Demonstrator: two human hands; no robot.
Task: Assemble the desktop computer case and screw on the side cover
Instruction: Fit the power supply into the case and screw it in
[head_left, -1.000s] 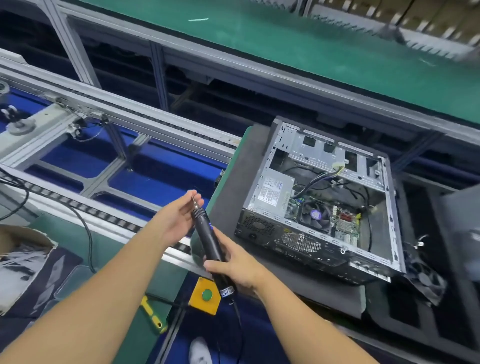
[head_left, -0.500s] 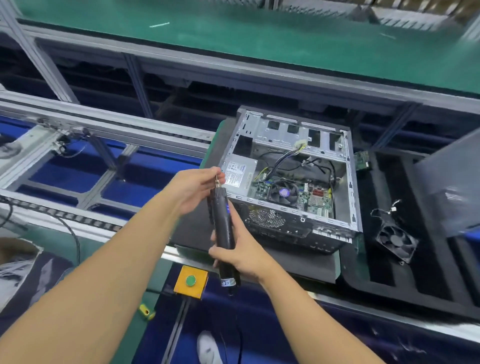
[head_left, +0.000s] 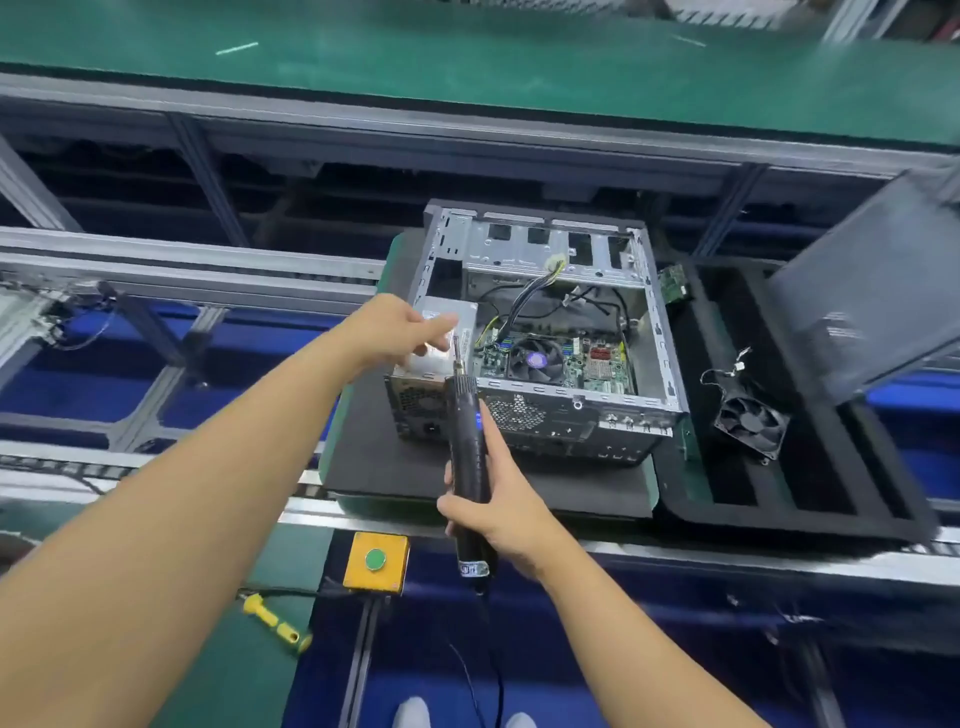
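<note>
The open computer case (head_left: 660, 332) lies on its side on a black foam pad (head_left: 384, 467), its motherboard, fan and cables exposed. My right hand (head_left: 493, 504) grips a black electric screwdriver (head_left: 467, 447), bit pointing up toward the case's near left corner. My left hand (head_left: 400, 327) reaches over the silver power supply (head_left: 467, 317) at the case's left end, fingers stretched forward; what they touch is blurred. A dark grey side cover (head_left: 872, 306) leans tilted at the right.
A loose black fan (head_left: 750, 423) with wires lies in a black foam tray (head_left: 810, 499) right of the case. A yellow box with a green button (head_left: 375, 561) sits on the near rail. A yellow-handled tool (head_left: 275, 621) lies on the green mat. Conveyor rails run left.
My left hand has left the screwdriver's tip and moved forward over the power supply. The screwdriver has moved closer to the case. The view has shifted right, showing the side cover.
</note>
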